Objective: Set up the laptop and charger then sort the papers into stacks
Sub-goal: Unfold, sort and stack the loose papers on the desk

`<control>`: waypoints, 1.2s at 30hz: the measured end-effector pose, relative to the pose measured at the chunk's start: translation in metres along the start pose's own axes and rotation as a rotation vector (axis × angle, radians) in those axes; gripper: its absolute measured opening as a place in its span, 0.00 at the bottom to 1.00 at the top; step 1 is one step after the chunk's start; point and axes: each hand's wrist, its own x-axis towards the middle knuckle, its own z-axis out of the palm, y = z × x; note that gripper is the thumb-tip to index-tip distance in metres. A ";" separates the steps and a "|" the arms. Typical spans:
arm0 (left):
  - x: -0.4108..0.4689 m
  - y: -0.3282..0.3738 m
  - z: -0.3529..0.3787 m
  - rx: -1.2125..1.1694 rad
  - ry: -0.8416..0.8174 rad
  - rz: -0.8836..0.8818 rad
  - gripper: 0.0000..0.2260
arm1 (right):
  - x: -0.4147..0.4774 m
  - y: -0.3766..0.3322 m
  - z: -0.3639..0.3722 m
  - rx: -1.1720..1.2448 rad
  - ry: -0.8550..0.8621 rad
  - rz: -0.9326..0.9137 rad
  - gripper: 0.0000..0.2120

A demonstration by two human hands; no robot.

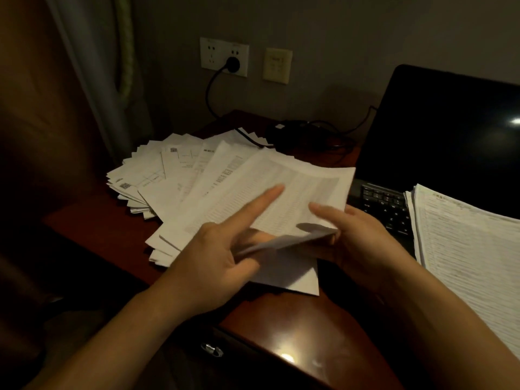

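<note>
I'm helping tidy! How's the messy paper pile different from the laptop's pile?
The spread-out white paper pile is fanned out; the white paper stack is squared up. The pile lies on the red-brown wooden desk; the stack rests on the black laptop. Both are printed sheets.

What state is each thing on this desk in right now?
Laptop: lid open, screen dark.
Charger plug: in the wall socket.
Loose papers: fanned out on the desk.
Paper stack: neat, over part of the keyboard.
Printed sheets: near edge lifted.
Left hand: holds them, index finger straight.
Right hand: pinches their edge.
</note>
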 end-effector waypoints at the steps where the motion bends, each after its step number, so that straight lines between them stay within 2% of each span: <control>1: 0.000 0.002 0.003 0.003 -0.016 0.008 0.42 | 0.001 0.001 -0.003 -0.045 0.018 -0.036 0.15; 4: 0.000 0.010 0.006 -0.011 -0.095 -0.006 0.34 | 0.002 0.001 -0.007 -0.227 0.088 -0.108 0.19; 6: 0.004 0.009 -0.001 0.118 -0.104 -0.027 0.28 | 0.004 -0.001 -0.011 -0.324 0.146 -0.131 0.18; 10: 0.028 -0.006 -0.025 0.241 0.104 -0.228 0.13 | 0.003 -0.011 -0.020 -0.544 0.264 -0.197 0.16; 14: 0.052 -0.024 -0.046 0.270 0.238 -0.470 0.16 | 0.003 -0.016 -0.032 -0.692 0.343 -0.255 0.13; 18: 0.086 -0.024 -0.053 0.253 0.199 -0.578 0.24 | 0.008 -0.017 -0.042 -0.665 0.402 -0.258 0.11; 21: 0.113 -0.026 -0.051 0.214 0.170 -0.691 0.26 | 0.010 -0.017 -0.046 -0.626 0.433 -0.249 0.12; 26: 0.149 -0.030 -0.052 0.183 0.088 -0.781 0.13 | 0.014 -0.018 -0.052 -0.590 0.440 -0.245 0.13; 28: 0.154 -0.031 -0.053 0.208 0.046 -0.766 0.09 | 0.015 -0.016 -0.053 -0.574 0.434 -0.241 0.15; 30: 0.158 -0.034 -0.054 0.219 0.078 -0.712 0.07 | 0.016 -0.015 -0.054 -0.563 0.429 -0.247 0.15; 32: 0.157 -0.031 -0.054 0.138 0.170 -0.655 0.06 | 0.015 -0.016 -0.053 -0.527 0.418 -0.260 0.14; 34: 0.149 -0.026 -0.053 -0.163 0.220 -0.624 0.09 | 0.013 -0.017 -0.052 -0.489 0.399 -0.281 0.13; 36: 0.132 -0.020 -0.050 -0.518 0.114 -0.616 0.10 | 0.011 -0.017 -0.049 -0.472 0.379 -0.311 0.13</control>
